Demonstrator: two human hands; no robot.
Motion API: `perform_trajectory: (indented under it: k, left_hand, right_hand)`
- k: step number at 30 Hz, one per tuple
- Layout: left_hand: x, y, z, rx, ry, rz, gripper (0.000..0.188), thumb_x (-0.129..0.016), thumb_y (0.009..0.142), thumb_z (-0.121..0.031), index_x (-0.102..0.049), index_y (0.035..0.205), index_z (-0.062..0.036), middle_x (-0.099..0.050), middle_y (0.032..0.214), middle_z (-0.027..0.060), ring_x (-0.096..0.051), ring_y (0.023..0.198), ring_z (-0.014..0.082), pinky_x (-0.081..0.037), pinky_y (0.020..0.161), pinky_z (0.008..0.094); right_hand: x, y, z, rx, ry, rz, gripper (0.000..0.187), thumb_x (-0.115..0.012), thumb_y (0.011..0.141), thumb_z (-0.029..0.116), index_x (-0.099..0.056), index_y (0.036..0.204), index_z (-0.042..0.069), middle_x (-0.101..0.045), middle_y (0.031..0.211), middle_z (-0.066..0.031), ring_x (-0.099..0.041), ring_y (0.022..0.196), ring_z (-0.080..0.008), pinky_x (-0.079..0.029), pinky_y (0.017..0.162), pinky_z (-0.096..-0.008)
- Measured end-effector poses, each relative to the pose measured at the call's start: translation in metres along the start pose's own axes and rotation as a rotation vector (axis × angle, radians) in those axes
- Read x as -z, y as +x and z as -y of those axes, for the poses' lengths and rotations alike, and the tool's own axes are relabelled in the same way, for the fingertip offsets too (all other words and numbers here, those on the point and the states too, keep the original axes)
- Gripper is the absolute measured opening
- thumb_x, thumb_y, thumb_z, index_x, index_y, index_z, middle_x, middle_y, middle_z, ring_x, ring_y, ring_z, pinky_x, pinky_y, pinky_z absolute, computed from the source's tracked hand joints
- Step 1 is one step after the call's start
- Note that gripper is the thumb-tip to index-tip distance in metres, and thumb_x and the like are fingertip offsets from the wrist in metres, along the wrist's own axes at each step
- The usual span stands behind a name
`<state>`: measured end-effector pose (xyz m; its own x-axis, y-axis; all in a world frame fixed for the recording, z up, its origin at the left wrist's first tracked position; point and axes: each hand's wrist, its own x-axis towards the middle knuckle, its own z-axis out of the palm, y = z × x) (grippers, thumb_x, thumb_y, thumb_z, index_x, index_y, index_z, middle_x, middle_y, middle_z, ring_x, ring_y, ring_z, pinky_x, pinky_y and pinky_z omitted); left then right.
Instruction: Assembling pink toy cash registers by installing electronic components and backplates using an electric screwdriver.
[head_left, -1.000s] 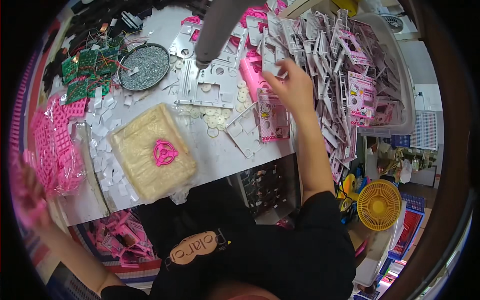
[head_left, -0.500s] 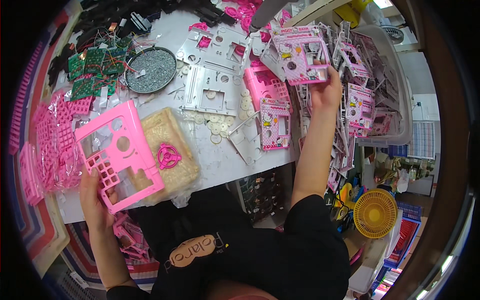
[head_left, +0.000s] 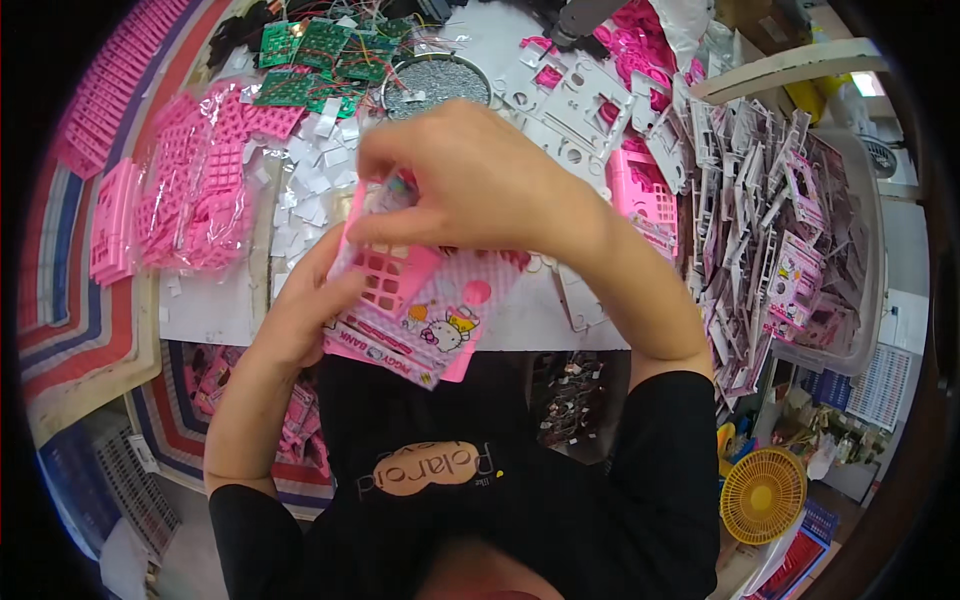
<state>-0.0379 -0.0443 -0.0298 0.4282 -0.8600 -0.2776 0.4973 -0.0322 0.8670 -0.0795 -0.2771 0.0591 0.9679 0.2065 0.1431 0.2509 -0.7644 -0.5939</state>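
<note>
Above the near edge of the table, my left hand (head_left: 300,310) is closed around the side of a pink plastic housing (head_left: 385,278) with a grid of square holes. A thin panel with pink-and-white cartoon print (head_left: 445,320) lies slanted over the housing, partly covering it. My right hand (head_left: 480,180) reaches across from the right, thumb and fingers curled on the panel's far end. That end is mostly hidden behind the hand, so I cannot tell how far the two parts are seated together.
A clear tub (head_left: 868,320) stands at the right, beside densely stacked printed panels (head_left: 740,230). Farther back are a dish of small metal bits (head_left: 437,85) and green circuit boards (head_left: 325,45). Bagged pink keypads (head_left: 195,190) and paper scraps (head_left: 310,180) lie left. A yellow fan (head_left: 763,495) stands lower right.
My right hand has brought the printed panel leftward from the stack onto the pink housing. The housing has turned and come nearer my body. The whole view has shifted.
</note>
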Motion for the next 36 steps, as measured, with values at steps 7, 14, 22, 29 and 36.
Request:
perform_trajectory:
  k: [7, 14, 22, 29, 36]
  left_hand:
    - [0.033, -0.040, 0.013, -0.101, -0.267, -0.314, 0.072, -0.064, 0.089, -0.005, -0.034, 0.154, -0.0006, -0.060, 0.136, 0.0134, -0.061, 0.123, 0.0213, -0.050, 0.103, 0.0376]
    - [-0.001, -0.029, 0.025, -0.513, 0.305, -0.591, 0.074, -0.046, 0.089, 0.000, -0.022, 0.160, 0.0009, -0.028, 0.162, 0.0186, -0.031, 0.148, 0.0279, -0.025, 0.121, 0.0407]
    - [-0.001, -0.029, 0.046, -0.612, 0.667, -0.649, 0.070, -0.057, 0.092, -0.006, -0.031, 0.156, 0.0033, -0.038, 0.150, 0.0179, -0.040, 0.139, 0.0289, -0.025, 0.121, 0.0406]
    - [-0.002, -0.024, 0.051, -0.651, 0.431, -0.582, 0.090, -0.080, 0.087, -0.022, -0.029, 0.157, 0.0006, -0.032, 0.147, 0.0125, -0.041, 0.138, 0.0242, -0.036, 0.115, 0.0392]
    - [-0.003, -0.023, 0.042, -0.612, 0.348, -0.612, 0.088, -0.081, 0.084, -0.018, -0.032, 0.156, -0.0024, -0.034, 0.144, 0.0089, -0.042, 0.136, 0.0226, -0.041, 0.110, 0.0380]
  right_hand:
    - [-0.078, -0.076, -0.006, -0.311, 0.685, -0.507, 0.072, -0.077, 0.088, 0.018, -0.041, 0.148, 0.003, -0.063, 0.121, -0.0119, -0.060, 0.110, -0.0207, -0.050, 0.094, -0.0362]
    - [-0.138, -0.072, 0.027, -0.291, 1.436, -0.371, 0.059, -0.064, 0.097, 0.010, -0.039, 0.148, -0.002, -0.058, 0.134, -0.0094, -0.057, 0.119, -0.0161, -0.047, 0.101, -0.0349]
    - [-0.140, -0.067, 0.028, -0.141, 1.145, -0.442, 0.055, -0.064, 0.099, 0.022, -0.043, 0.144, -0.002, -0.063, 0.126, -0.0120, -0.061, 0.113, -0.0167, -0.049, 0.096, -0.0339]
    - [-0.135, -0.068, 0.023, -0.113, 0.886, -0.406, 0.057, -0.068, 0.097, 0.029, -0.046, 0.140, -0.001, -0.066, 0.116, -0.0173, -0.068, 0.104, -0.0249, -0.053, 0.089, -0.0363]
    - [-0.140, -0.068, 0.014, -0.077, 0.886, -0.368, 0.062, -0.072, 0.094, 0.029, -0.046, 0.142, 0.000, -0.067, 0.115, -0.0175, -0.069, 0.099, -0.0268, -0.053, 0.085, -0.0366]
